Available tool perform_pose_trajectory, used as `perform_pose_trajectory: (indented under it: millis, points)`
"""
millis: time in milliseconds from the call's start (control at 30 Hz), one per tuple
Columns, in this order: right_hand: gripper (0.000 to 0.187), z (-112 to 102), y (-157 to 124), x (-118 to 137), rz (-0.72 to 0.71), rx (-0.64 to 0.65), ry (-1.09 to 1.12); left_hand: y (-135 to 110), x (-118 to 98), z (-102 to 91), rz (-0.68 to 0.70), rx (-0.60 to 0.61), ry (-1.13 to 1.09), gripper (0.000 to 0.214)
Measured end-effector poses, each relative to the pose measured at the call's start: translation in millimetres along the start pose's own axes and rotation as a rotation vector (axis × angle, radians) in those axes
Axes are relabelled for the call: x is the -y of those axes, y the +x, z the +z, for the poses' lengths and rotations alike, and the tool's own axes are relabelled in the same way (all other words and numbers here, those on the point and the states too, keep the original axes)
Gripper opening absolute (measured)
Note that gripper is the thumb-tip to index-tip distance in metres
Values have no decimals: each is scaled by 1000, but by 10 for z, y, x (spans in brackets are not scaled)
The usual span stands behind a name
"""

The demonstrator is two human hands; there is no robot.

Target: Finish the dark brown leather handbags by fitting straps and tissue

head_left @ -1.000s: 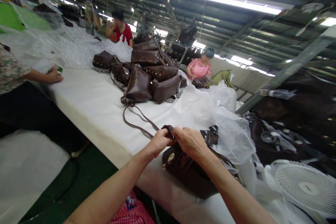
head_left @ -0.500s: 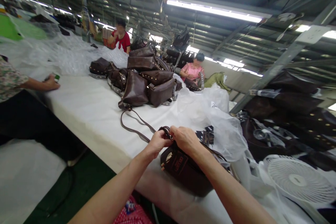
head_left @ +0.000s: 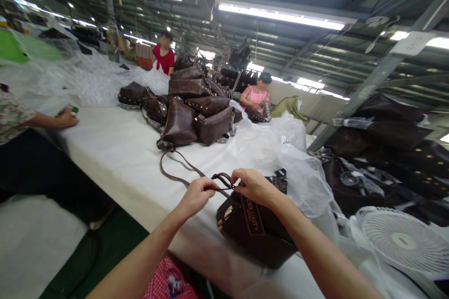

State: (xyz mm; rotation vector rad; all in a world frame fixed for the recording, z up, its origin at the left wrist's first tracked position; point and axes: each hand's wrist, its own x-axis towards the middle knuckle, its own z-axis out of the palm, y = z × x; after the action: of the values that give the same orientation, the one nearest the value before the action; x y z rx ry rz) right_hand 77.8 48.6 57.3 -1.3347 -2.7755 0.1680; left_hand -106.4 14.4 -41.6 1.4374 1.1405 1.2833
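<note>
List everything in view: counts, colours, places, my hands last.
table: one, white, centre
near bag: one, dark brown, table's near edge
strap: one, brown, looped on table
tags: several, black, beyond near bag
bag pile: several, dark brown, mid-table
other bags: several, dark brown, right
plastic sheets: several, clear, both sides
fan: one, white, lower right
people: three, red top, pink top background, floral top left
lights: several, white, overhead
left hand: one, bare, pinching dark cord
right hand: one, bare, at same cord

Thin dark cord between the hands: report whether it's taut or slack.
Looks taut: the cord runs nearly straight from the left hand to the right hand, without visible sag.
</note>
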Motion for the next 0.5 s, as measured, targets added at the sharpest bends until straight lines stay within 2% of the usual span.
perform_pose_trajectory:
  millis: [100,200,333,500]
  points:
    - [19,24,-33,56,4,-23,105,-9,-180,-55,127,-24,98,17]
    - [15,91,-68,80,44,-107,131,32,-309,1,177,-17,98,16]
    - [9,178,-89,66,38,-210,165,133,-369,124,118,13,-15,15]
    - [10,223,-85,9,38,-241,207,209,-347,202,1,64,-253,12]
